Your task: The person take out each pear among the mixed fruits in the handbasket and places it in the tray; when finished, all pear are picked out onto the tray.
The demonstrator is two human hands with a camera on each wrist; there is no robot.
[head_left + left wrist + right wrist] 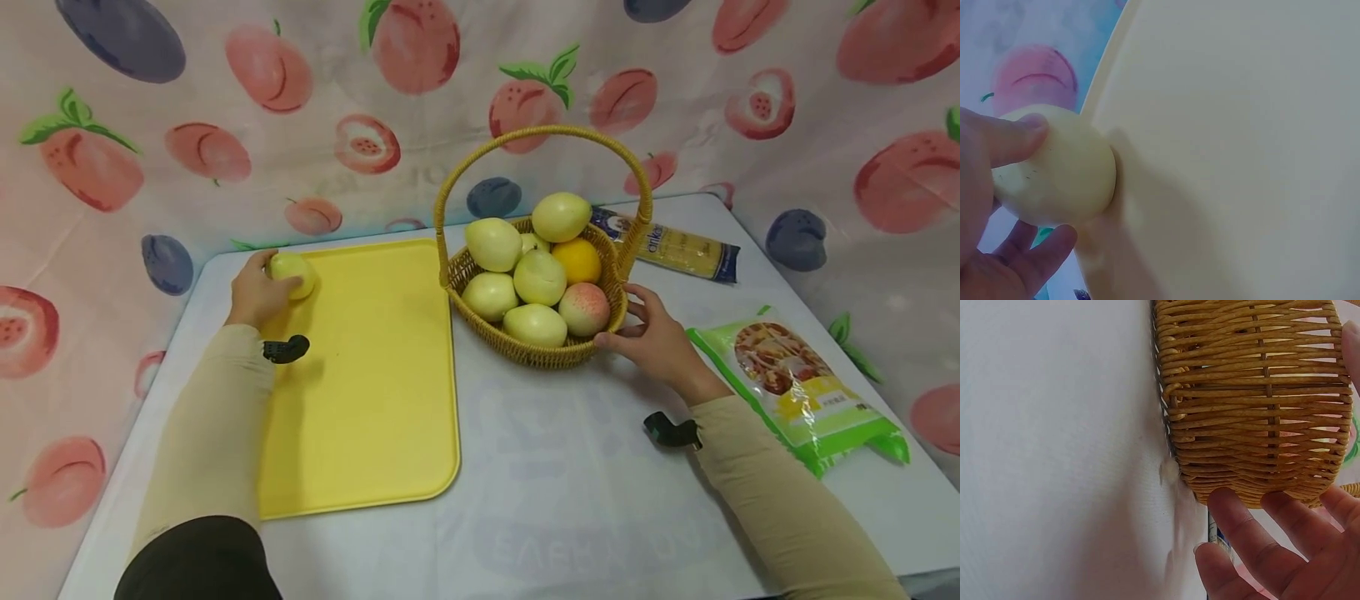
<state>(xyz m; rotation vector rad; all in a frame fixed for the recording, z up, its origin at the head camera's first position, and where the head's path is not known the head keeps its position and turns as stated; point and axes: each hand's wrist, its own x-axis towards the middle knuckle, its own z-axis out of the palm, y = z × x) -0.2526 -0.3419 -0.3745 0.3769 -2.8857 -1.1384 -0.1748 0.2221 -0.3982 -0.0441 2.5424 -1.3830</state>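
My left hand (258,292) grips a pale yellow-green fruit (294,276) at the back left corner of a yellow tray (375,375). In the left wrist view the thumb lies on top of the fruit (1060,169), with fingers below it. My right hand (660,337) is at the right side of a wicker basket (532,354), its thumb at the front rim and its fingers around the side. The right wrist view has fingertips (1225,503) against the weave (1260,406). Several pale green fruits (540,277), an orange one (577,261) and a pinkish peach (584,309) fill the basket.
Behind the basket, to the right, lies a long pasta packet (675,250). A green and white food bag (802,383) lies near the table's right edge, beside my right forearm. The basket's tall handle (543,131) arches above the fruit. A fruit-patterned cloth (420,100) hangs behind the table.
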